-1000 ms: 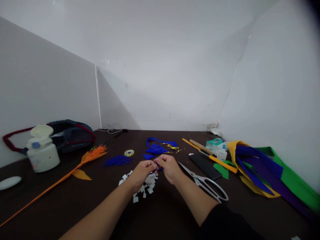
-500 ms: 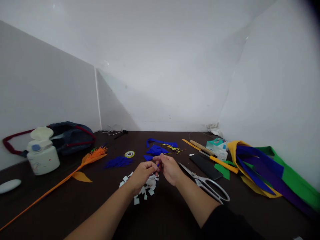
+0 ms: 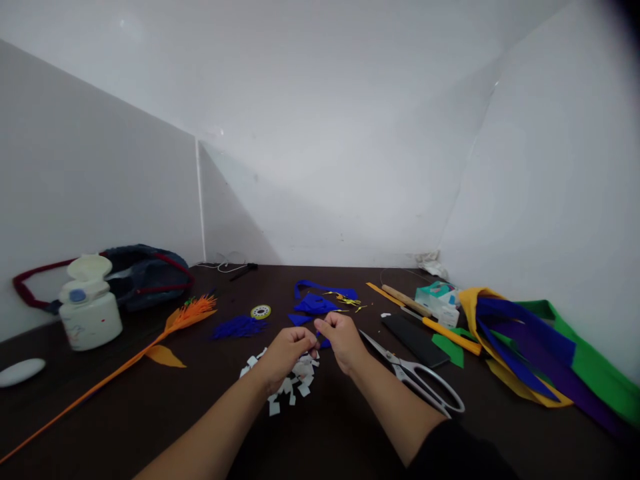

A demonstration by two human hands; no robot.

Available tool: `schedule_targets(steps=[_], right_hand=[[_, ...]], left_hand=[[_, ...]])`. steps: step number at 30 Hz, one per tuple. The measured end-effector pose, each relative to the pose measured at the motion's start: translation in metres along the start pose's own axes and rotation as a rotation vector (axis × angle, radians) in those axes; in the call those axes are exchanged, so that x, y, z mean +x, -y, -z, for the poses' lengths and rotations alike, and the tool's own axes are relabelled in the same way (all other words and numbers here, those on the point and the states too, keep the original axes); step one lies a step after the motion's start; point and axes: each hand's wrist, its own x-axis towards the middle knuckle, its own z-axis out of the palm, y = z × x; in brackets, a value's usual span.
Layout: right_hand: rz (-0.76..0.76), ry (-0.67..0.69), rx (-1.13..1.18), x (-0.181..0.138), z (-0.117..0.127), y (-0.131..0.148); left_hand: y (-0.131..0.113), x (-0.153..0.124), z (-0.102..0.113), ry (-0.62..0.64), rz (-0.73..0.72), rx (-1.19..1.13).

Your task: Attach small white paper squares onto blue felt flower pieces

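Close together over the table are my left hand point(image 3: 289, 353) and my right hand point(image 3: 344, 341), both with fingers pinched. A small blue paper piece point(image 3: 325, 344) shows at the fingertips of my right hand. What my left fingers grip is hidden behind them. White paper squares point(image 3: 303, 381) lie in a loose pile under and beside my left hand. Just beyond the hands are a folded blue paper piece point(image 3: 316, 304) and thin yellow snippets point(image 3: 349, 300). Large scissors point(image 3: 407, 370) lie partly behind my right forearm.
To the left are blue shreds point(image 3: 240, 327), a round yellow-edged disc point(image 3: 261, 312), an orange paper flower point(image 3: 193, 310) and a white bottle point(image 3: 91, 320). A black flat piece point(image 3: 414, 340), a yellow-handled cutter point(image 3: 453, 335) and coloured paper sheets point(image 3: 550, 353) lie at right.
My right fingers have curled in from a more stretched pose, and the blue piece shows below them. The whole view has shifted slightly.
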Motion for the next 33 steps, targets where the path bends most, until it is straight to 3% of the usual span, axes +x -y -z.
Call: schedule_targets(steps=[9, 19, 33], right_hand=[[0.068, -0.118, -0.288, 0.002, 0.0, -0.001], [-0.001, -0.101, -0.253, 0.001, 0.001, -0.007], [0.04, -0.081, -0.23, 0.0, 0.005, -0.008]], left_hand=[[0.003, 0.002, 0.0, -0.014, -0.02, 0.256], [0.002, 0.004, -0.001, -0.092, -0.05, 0.439], [0.008, 0.007, 0.002, -0.093, -0.1, 0.417]])
